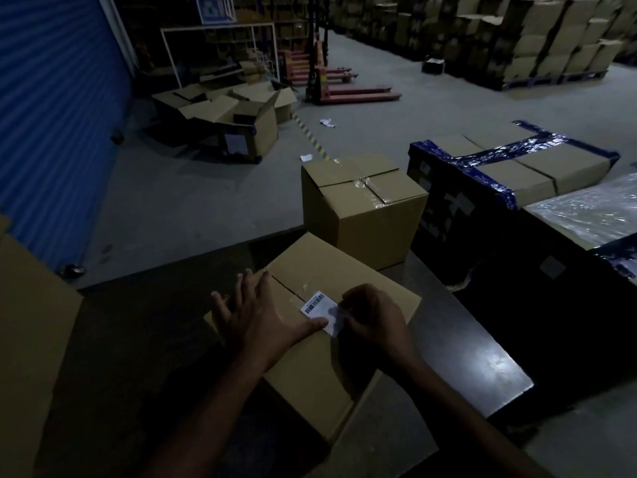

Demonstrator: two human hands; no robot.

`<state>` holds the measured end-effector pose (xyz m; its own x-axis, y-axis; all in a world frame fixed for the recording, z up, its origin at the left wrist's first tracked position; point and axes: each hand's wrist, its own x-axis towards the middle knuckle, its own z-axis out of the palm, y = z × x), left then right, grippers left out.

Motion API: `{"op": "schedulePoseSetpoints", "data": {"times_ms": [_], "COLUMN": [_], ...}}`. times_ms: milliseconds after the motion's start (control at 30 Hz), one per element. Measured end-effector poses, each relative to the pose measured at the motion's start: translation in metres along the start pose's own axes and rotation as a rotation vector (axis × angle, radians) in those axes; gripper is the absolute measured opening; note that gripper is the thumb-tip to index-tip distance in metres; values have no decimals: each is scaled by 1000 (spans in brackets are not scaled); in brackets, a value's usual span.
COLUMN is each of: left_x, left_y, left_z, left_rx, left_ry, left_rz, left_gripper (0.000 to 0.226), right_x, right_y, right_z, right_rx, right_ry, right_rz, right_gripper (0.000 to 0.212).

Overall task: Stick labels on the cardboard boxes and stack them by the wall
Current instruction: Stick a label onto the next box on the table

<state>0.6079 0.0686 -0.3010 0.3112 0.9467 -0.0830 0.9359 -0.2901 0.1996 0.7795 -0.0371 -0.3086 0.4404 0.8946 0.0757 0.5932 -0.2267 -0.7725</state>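
Left hand (256, 313) lies flat on the stiff, probably light box (310, 360) (near the bench's front edge), right hand (370, 317) pinching the flimsy label (319, 310) down.

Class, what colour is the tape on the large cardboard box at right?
Dark blue tape, clearest in the head view.

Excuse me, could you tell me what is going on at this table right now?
A person is sticking a white barcode label onto the top of a cardboard box that sits on a dark table. The left hand lies flat on the box with its thumb on the label, while the right hand presses the label's other end with curled fingers. A second taped box stands just beyond, with no label showing on the sides in view.
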Motion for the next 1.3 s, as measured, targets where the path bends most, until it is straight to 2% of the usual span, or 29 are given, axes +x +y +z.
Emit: {"op": "schedulePoseSetpoints", "data": {"times_ms": [133, 167, 300, 467, 633, 767, 967, 1100, 1200, 1300], "left_x": [-2, -2, -1, -2, -2, -2, -1, -2, -7, -10], "left_y": [-1, -1, -3, -3, -3, -3, -5, -9, -14, -20], "left_z": [0, 0, 2, 2, 2, 2, 3, 0, -9, -17], "left_rx": [-13, -14, -35, -35, -37, -37, -60, -68, -61, -40], "left_ry": [16, 16, 44, 28, 42, 46, 70, 79, 25, 28], "left_rz": [8, 10, 13, 13, 19, 13, 14, -33, -131, -158], "left_gripper": [146, 146, 149, 146, 147, 149, 152, 136, 127, 124], "right_x": [-9, -9, -9, -17, -16, -19, -23, -14, 3, 14], "right_y": [-3, -4, -5, -3, 0, -3, -13, -17, -12, -5], "right_z": [5, 4, -11, -1, -12, -2, 5, 15, 9, 1], "right_rx": [-139, -129, 161, -56, 155, -62, -18, -74, -90, -80], "right_ry": [48, 48, 0, 46, 2, 84, 162, 190, 143, 86], "right_rz": [4, 5, 45, 6, 59, -3, 48, 6, -74, -127], "right_gripper": [23, 21, 23, 23, 27, 27, 26, 24, 25, 28]}}
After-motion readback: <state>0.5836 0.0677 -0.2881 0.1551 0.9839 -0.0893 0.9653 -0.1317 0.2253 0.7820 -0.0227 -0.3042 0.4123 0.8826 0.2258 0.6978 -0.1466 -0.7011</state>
